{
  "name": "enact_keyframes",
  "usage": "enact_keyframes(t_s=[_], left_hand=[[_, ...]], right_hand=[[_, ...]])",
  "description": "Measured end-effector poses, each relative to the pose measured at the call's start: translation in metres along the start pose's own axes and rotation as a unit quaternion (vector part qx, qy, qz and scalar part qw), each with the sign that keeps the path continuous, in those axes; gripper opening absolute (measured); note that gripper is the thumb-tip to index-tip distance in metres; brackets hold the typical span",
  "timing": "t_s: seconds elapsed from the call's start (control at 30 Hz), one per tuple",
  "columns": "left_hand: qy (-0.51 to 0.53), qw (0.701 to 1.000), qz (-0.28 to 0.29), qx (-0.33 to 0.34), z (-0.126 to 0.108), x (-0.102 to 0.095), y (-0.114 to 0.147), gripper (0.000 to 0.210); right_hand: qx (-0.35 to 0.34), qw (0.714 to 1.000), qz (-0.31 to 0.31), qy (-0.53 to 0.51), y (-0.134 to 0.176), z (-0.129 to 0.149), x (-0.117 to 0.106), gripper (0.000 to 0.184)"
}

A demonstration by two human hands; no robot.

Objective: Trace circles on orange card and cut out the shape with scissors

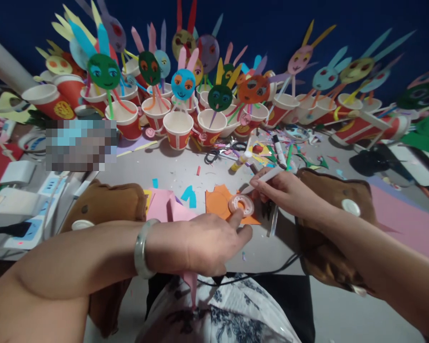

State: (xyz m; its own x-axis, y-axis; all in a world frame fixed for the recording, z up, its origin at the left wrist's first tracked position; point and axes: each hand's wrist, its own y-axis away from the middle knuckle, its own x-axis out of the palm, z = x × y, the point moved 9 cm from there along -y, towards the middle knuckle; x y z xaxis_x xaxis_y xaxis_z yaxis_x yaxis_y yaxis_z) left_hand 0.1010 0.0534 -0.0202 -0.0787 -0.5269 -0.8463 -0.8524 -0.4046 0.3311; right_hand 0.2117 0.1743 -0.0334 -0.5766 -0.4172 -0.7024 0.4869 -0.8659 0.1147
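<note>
A roll of clear tape [242, 205] lies flat on an orange sheet of paper [216, 202], where a round outline shows. My left hand [210, 243], a pale bangle on its wrist, reaches across and rests its extended index finger on the roll; its other fingers are partly hidden. Just right of the roll, my right hand [280, 188] is closed around a slim white pen-like stick [270, 175], tilted over the paper. Pink paper [164, 204] lies beyond my left forearm, beside blue paper pieces [189, 196].
Red and white paper cups [178, 131] with paper rabbit faces line the back. Black-handled scissors [212, 155], a glue stick [240, 162] and paper scraps lie before them. Brown cloth pads [107, 205] flank the work area. A power strip [45, 205] sits at left.
</note>
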Motion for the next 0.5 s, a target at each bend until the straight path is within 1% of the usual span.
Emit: enact_keyframes(t_s=[0.1, 0.17, 0.27, 0.33, 0.4, 0.5], left_hand=[[-0.007, 1.000, 0.003, -0.002, 0.000, 0.001, 0.001, 0.047], [-0.011, 1.000, -0.006, 0.001, 0.001, 0.001, 0.001, 0.046], [-0.025, 1.000, -0.016, 0.002, 0.001, 0.002, 0.001, 0.048], [-0.032, 0.999, -0.011, 0.003, 0.001, 0.002, 0.000, 0.050], [-0.032, 0.999, -0.004, 0.007, 0.000, 0.003, -0.001, 0.052], [-0.031, 0.999, -0.004, 0.015, 0.000, 0.004, -0.003, 0.060]], right_hand=[[0.010, 1.000, -0.022, -0.017, 0.012, -0.003, -0.001, 0.048], [0.008, 0.999, -0.033, -0.012, 0.020, -0.003, -0.002, 0.049], [-0.014, 0.998, -0.059, 0.007, 0.033, 0.001, -0.004, 0.048], [-0.034, 0.995, -0.087, 0.032, 0.043, 0.007, -0.005, 0.046], [-0.048, 0.990, -0.120, 0.062, 0.054, 0.013, -0.006, 0.042], [-0.047, 0.983, -0.154, 0.083, 0.071, 0.016, -0.001, 0.027]])
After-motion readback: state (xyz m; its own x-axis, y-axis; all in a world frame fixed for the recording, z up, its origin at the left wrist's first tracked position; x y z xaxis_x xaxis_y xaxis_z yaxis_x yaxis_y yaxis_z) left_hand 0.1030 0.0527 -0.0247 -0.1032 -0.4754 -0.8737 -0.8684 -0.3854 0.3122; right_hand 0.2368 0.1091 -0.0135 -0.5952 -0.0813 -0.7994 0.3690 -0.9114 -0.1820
